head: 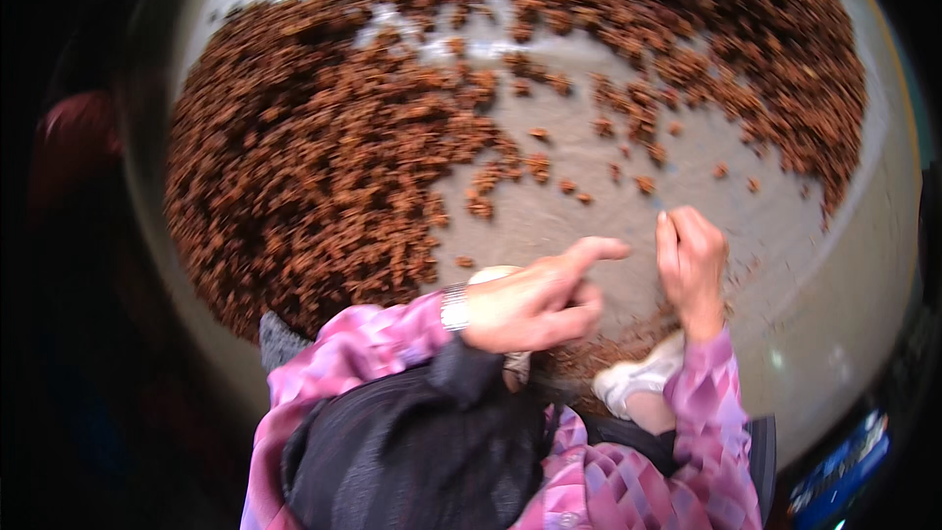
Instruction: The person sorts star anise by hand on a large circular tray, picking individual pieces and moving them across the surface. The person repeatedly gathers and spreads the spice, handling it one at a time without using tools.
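Note:
Many small brown star-shaped pods, apparently star anise, lie in a thick heap on the left and in a band at the upper right of a smooth grey surface. My left hand, with a silver band at the wrist, hangs over the surface right of the left heap, its index finger extended and the fingers apart, with nothing seen in it. My right hand is just to its right, fingers curled with the thumb against them; whether something small is inside is hidden. A few loose pods lie beyond both hands.
Brown crumbs lie near my white shoes. A pale raised rim curves along the right side. A blue object bearing writing is at the lower right, and a dim reddish shape at the far left.

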`<state>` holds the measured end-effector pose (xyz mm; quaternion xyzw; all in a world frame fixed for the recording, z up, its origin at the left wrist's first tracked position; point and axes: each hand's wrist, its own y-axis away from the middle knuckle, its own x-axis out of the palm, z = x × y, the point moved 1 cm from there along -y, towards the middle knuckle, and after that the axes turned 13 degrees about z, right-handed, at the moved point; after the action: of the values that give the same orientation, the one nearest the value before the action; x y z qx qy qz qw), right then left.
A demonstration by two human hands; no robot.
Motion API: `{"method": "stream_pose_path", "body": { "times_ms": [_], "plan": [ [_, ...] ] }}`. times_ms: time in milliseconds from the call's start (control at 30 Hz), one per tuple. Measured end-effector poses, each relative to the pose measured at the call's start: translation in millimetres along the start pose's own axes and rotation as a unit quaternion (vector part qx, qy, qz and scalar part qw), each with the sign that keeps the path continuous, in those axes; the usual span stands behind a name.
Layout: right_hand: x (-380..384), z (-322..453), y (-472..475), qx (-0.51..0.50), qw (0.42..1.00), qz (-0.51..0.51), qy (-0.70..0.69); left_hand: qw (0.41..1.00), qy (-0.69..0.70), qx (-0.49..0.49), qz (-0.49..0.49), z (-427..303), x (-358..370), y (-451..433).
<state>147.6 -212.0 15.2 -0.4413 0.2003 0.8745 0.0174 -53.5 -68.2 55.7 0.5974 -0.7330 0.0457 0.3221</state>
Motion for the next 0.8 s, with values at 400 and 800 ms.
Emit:
{"method": "stream_pose_path", "body": {
  "times_ms": [400, 800],
  "plan": [
    [17, -26, -71, 0.035, 0.987, -0.096, -0.122, 0.926, -0.277, -0.049, -0.253, 15, -46, -21],
    [-15, 87, 17, -0.336, 0.935, 0.081, -0.074, 0.797, -0.476, 0.065, -0.367, 38, -41, -35]
  ]
}}
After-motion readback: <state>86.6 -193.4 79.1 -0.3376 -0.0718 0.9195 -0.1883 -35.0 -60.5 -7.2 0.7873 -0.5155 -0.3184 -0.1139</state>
